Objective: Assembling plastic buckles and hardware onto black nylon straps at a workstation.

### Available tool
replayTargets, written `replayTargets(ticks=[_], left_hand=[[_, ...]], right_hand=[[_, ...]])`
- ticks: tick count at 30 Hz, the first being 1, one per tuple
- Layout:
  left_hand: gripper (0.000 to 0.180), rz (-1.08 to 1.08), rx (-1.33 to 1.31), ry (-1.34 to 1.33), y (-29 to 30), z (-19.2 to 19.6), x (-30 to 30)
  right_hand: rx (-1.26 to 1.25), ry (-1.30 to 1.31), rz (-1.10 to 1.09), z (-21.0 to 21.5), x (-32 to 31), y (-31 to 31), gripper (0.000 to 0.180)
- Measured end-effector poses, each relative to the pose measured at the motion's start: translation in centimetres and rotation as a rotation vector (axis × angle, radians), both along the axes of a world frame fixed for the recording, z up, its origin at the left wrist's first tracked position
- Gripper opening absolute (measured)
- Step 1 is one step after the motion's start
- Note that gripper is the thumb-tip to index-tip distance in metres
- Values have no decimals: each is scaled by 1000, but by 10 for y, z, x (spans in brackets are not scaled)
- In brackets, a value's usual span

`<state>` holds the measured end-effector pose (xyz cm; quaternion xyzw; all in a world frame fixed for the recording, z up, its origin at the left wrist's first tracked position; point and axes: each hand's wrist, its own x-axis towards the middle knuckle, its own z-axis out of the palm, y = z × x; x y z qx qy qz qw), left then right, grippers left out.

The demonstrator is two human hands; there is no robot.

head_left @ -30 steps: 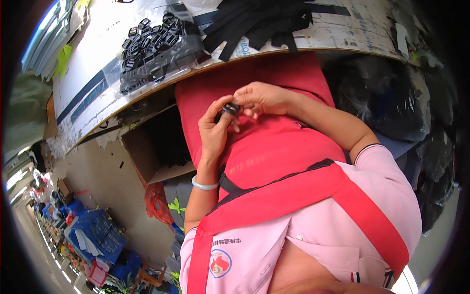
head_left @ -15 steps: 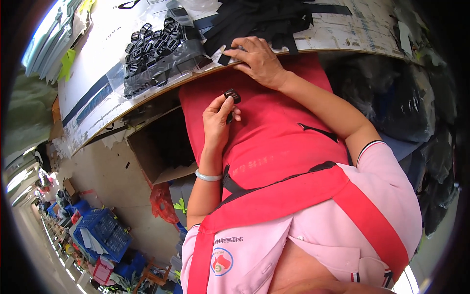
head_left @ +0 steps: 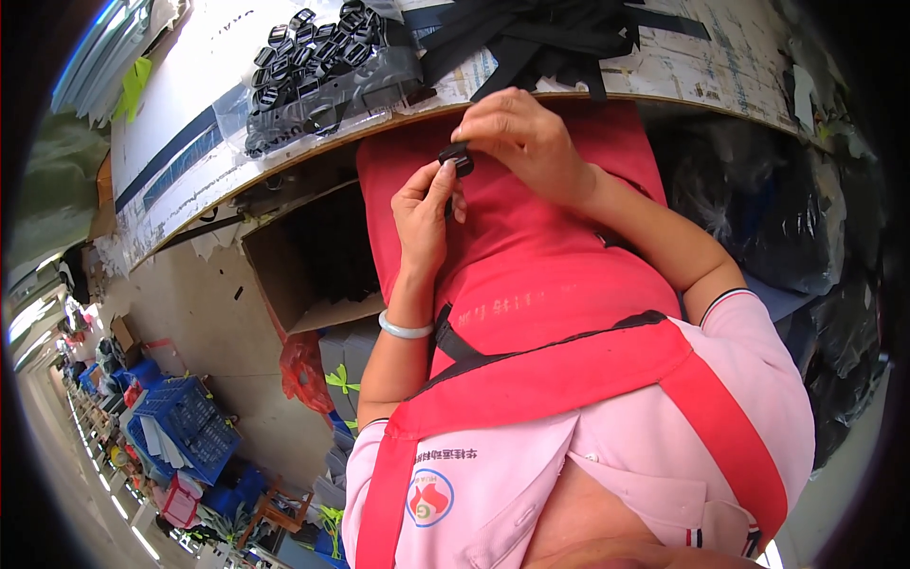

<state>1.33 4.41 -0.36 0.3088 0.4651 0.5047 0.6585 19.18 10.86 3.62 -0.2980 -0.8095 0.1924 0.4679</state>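
Observation:
My left hand [head_left: 422,213] pinches a small black plastic buckle [head_left: 462,165] between thumb and fingers, in front of the red apron. Close beside it, the thumb and fingertips of my right hand [head_left: 526,142] are pressed together on the end of a black webbing strap [head_left: 452,150]. The strap end meets the buckle's far edge; whether it passes through the slot I cannot tell. Beyond my hands, several similar black buckles [head_left: 318,47] lie heaped on a clear plastic bag [head_left: 370,100]. To their right is a pile of black webbing strips [head_left: 550,43].
The worktable [head_left: 664,81] has a curved-looking near edge just past my hands. An open cardboard box [head_left: 275,275] stands below it on the left. Dark plastic bags [head_left: 777,209] sit at the right. Farther left on the floor is a blue crate [head_left: 204,431].
My right hand has moved from the table edge toward me, bringing the strap end to the buckle. My left hand still holds the buckle in nearly the same place.

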Motion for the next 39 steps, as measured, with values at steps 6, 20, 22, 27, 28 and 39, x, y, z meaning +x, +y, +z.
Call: replayTargets(ticks=[6, 20, 22, 27, 28, 39], left_hand=[[20, -17, 5, 49, -7, -7, -2], [19, -183, 776, 483, 48, 55, 35], [16, -245, 686, 423, 58, 52, 42], [14, -132, 735, 605, 68, 28, 40], [14, -102, 768, 614, 68, 32, 39], [13, -121, 940, 763, 63, 73, 51]], right_hand=[[100, 128, 67, 49, -15, 8, 22], [-697, 600, 269, 81, -12, 19, 17], [-669, 657, 326, 95, -8, 23, 13], [-598, 892, 216, 103, 19, 32, 9], [-601, 894, 212, 102, 24, 35, 9], [-458, 1125, 267, 111, 110, 68, 8]])
